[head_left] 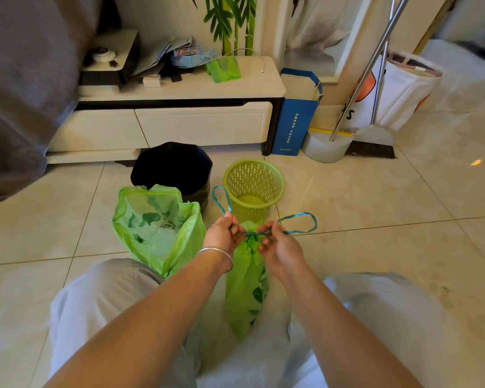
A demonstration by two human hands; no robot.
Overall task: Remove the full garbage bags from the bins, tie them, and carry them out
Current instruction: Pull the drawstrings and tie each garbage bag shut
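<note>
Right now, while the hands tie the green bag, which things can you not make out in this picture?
All in the head view:
- Knot at the neck of the tied green bag: left hand and right hand cover it; finished or not, unclear.
- Inside of the black bin: too dark.
- Contents of the open green bag: blurred behind the film.
- Print on the blue paper bag: too small.
- Broom handles: tops cut off by the upper edge.
</note>
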